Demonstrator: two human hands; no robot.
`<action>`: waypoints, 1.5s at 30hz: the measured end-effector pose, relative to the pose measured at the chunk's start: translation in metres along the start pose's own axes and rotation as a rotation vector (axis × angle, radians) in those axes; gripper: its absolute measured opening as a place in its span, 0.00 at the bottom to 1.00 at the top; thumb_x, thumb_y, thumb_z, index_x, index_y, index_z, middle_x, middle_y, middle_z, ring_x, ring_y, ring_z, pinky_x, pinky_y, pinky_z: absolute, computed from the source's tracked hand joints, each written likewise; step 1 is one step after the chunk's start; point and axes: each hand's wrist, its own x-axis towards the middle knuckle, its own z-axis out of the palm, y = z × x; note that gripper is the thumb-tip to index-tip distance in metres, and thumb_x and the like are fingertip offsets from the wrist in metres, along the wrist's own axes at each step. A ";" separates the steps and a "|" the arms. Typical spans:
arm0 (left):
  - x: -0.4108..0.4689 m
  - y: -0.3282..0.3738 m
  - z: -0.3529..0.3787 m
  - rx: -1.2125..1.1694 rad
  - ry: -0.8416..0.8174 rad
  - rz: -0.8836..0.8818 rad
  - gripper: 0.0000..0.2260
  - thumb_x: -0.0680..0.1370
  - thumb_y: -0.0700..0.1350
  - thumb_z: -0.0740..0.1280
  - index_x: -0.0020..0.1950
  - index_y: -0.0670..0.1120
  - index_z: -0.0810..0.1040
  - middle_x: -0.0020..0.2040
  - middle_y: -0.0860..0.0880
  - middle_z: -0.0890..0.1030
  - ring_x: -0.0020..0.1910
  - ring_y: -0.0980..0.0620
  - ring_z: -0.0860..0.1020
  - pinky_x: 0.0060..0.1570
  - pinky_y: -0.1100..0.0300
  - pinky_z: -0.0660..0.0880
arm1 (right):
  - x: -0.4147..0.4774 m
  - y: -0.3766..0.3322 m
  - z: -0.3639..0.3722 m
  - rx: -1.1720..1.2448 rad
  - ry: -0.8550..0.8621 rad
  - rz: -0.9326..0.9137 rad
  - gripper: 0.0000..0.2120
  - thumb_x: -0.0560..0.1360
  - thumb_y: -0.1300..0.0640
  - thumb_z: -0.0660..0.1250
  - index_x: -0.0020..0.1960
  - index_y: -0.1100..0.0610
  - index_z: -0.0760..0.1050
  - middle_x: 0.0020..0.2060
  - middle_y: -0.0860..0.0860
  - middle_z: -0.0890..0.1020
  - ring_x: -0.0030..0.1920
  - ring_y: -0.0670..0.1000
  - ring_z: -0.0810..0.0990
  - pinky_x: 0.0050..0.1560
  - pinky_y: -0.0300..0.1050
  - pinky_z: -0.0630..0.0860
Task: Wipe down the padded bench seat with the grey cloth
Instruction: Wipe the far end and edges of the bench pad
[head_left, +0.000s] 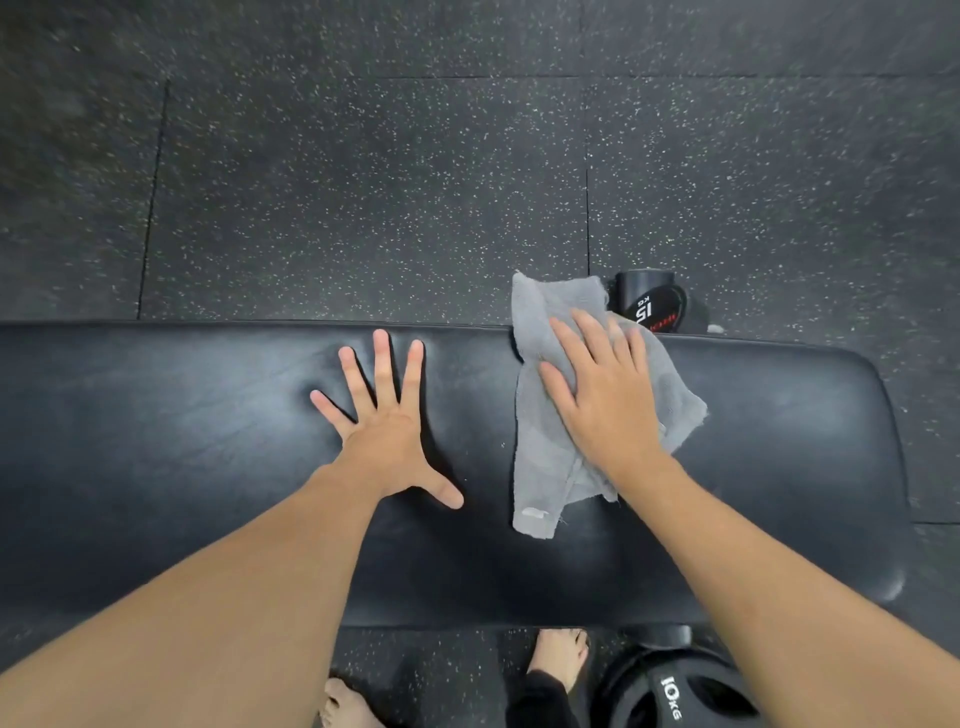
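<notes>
We see the right hand (605, 395) lying flat, palm down, on the grey cloth (566, 415), fingers stretched out and pressing it to the seat rather than gripping it. The left hand (387, 431) rests beside it, empty, with all five fingers spread wide on the bare black padding. The cloth is crumpled and lies across the right half of the bench seat (208, 467), its far corner hanging over the seat's back edge and its near end reaching toward the middle of the pad. The two hands are near each other but apart, with a strip of bare padding between them. The seat runs left to right across our view and ends in a rounded corner on the right. Beyond its far edge, a black weight marked 15 (657, 306) sits on the speckled rubber floor (363, 182). On the near side we make out two bare feet (558, 657) and a black plate marked 10 kg (670, 696).
</notes>
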 end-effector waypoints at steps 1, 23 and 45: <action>-0.001 0.000 0.000 -0.001 0.002 -0.002 0.80 0.49 0.70 0.81 0.71 0.56 0.16 0.68 0.46 0.12 0.69 0.33 0.17 0.65 0.21 0.34 | -0.017 0.001 -0.001 -0.004 -0.009 0.013 0.24 0.84 0.42 0.54 0.76 0.51 0.68 0.76 0.53 0.69 0.77 0.62 0.63 0.78 0.64 0.55; -0.006 -0.295 -0.057 -0.120 0.106 -0.243 0.72 0.54 0.74 0.77 0.77 0.59 0.25 0.77 0.49 0.21 0.77 0.32 0.29 0.71 0.23 0.44 | 0.101 -0.229 0.041 0.009 -0.346 0.120 0.15 0.85 0.47 0.53 0.52 0.57 0.71 0.51 0.57 0.81 0.54 0.63 0.78 0.54 0.56 0.68; 0.009 -0.334 -0.045 -0.334 0.002 -0.081 0.75 0.54 0.72 0.78 0.73 0.57 0.18 0.67 0.49 0.11 0.66 0.32 0.15 0.61 0.21 0.30 | 0.070 -0.324 0.097 -0.042 -0.107 -0.099 0.24 0.84 0.44 0.55 0.74 0.54 0.70 0.70 0.55 0.75 0.66 0.62 0.74 0.70 0.63 0.67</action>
